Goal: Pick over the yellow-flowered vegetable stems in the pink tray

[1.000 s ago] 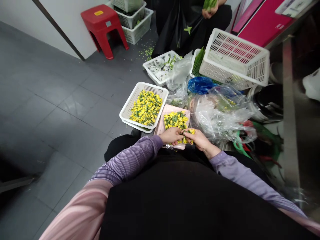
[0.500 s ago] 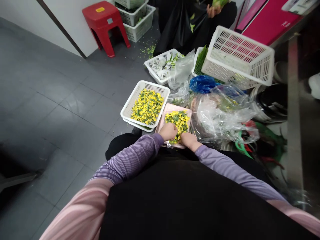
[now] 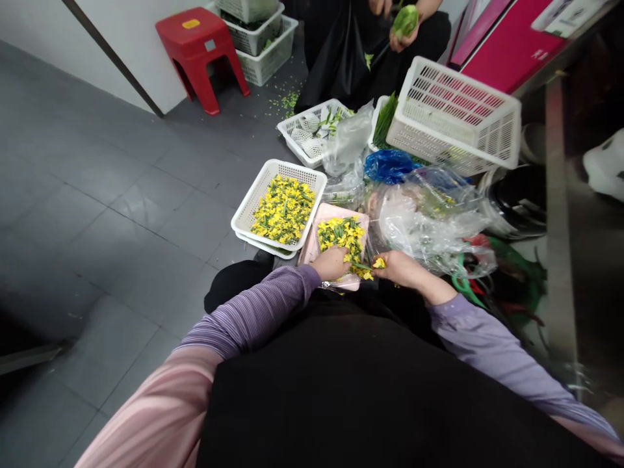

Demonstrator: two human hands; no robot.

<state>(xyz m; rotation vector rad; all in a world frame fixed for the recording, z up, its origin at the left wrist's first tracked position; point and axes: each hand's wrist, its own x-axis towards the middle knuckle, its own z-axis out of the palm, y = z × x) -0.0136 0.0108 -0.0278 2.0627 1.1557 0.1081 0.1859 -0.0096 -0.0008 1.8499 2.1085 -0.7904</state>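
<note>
A pink tray [image 3: 312, 242] heaped with small yellow flowers on green stems [image 3: 341, 233] sits on the floor in front of my knees. My left hand [image 3: 331, 263] rests on the near edge of the heap, fingers curled around some stems. Just to the right of the tray, my right hand [image 3: 400, 267] pinches a single yellow flower [image 3: 379, 262] by its stem. A white slotted basket [image 3: 253, 205] to the left of the tray holds several more yellow flowers [image 3: 283, 208].
Crumpled clear plastic bags [image 3: 429, 218] and a blue bag [image 3: 387, 166] lie right of the tray. Behind them stand an upturned white basket [image 3: 453, 117] and another basket with netted items [image 3: 312, 130]. A person in black [image 3: 404, 23] sits opposite holding something green. A red stool [image 3: 197, 45] stands far left.
My right hand has moved out to the right of the tray with one yellow flower in it. My left hand stays on the heap.
</note>
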